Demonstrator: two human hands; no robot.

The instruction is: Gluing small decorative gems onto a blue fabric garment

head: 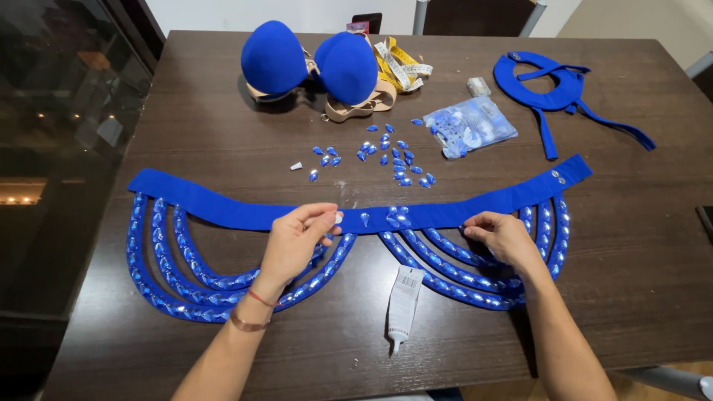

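A blue belt (pixel 416 215) with jewelled loops lies across the table (pixel 639 267). The left hand (pixel 295 241) pinches a small gem (pixel 339 217) at the band; the right hand (pixel 503 236) presses the band's edge. A glue tube (pixel 403 303) lies near (cap toward the viewer), loose gems (pixel 394 157) farther off.

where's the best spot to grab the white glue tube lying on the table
Probably the flat white glue tube is best pinched across its wide upper body, coming from above. It lies flat on the dark wooden table, nozzle toward the person, free of both hands; the narrow nozzle end offers less to hold.
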